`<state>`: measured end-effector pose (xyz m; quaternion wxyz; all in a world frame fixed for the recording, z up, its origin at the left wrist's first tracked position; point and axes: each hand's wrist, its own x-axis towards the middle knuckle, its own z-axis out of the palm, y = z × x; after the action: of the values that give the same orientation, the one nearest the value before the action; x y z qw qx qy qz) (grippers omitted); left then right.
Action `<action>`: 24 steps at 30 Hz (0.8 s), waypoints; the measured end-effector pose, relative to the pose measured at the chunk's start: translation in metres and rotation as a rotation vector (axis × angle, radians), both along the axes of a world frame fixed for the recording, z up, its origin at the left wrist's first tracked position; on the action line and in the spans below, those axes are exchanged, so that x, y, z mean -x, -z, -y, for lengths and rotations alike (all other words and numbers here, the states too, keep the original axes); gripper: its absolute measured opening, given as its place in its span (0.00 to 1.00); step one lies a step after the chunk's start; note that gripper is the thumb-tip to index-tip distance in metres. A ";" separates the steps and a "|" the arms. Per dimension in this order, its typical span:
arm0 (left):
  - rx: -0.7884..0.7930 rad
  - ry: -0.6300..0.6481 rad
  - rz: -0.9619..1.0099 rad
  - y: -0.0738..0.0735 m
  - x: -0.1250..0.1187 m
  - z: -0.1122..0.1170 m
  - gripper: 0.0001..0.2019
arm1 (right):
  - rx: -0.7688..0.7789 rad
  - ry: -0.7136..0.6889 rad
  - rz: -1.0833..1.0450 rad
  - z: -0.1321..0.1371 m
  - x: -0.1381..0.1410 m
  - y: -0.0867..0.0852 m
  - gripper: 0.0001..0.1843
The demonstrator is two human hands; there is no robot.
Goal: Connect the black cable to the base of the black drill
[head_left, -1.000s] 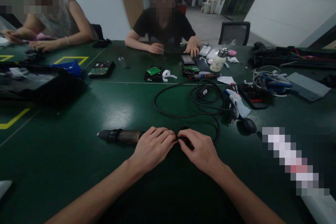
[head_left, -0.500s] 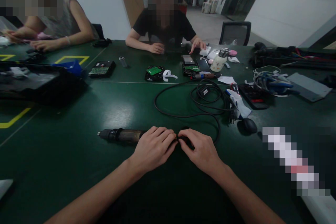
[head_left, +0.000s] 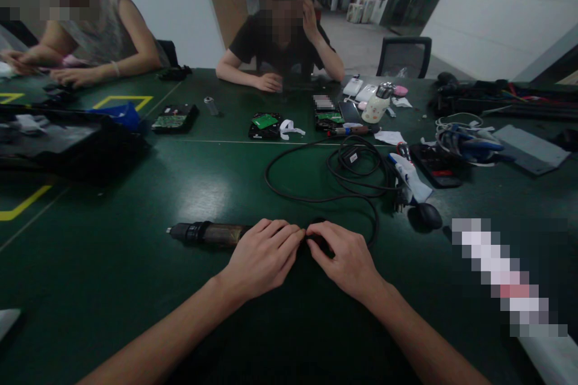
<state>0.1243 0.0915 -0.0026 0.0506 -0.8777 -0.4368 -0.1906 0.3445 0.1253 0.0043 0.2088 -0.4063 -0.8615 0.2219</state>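
My left grip (head_left: 266, 261) was closed over the screwdriver (head_left: 217, 233); whether my curled right grip (head_left: 345, 258) held anything, I couldn't tell. Snagged cable (head_left: 376, 224) loops could have tugged the screwdriver askew.

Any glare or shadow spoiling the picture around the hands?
Head view: pale glare on the green table beyond the dark tool, clear of the left hand; same view, deep shadow beneath the right hand hides fine detail.

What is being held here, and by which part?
The screwdriver, by its rear, in the left hand; whether the right hand grips anything is hidden.
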 end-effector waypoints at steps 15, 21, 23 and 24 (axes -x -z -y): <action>-0.044 -0.025 0.014 0.005 0.000 -0.002 0.08 | 0.001 0.000 -0.008 0.002 -0.001 0.001 0.08; -0.081 -0.026 0.019 0.009 0.000 -0.004 0.09 | -0.064 0.001 0.047 -0.002 0.004 -0.003 0.08; -0.077 -0.020 -0.007 0.008 0.001 -0.003 0.09 | -0.110 0.022 0.094 0.002 0.004 -0.011 0.10; -0.070 -0.019 -0.022 0.007 0.001 -0.003 0.09 | -0.130 0.044 0.115 0.009 0.002 -0.017 0.12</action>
<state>0.1233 0.0944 -0.0096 0.0876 -0.8732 -0.4376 -0.1957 0.3423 0.1166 0.0213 0.1897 -0.4228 -0.8755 0.1368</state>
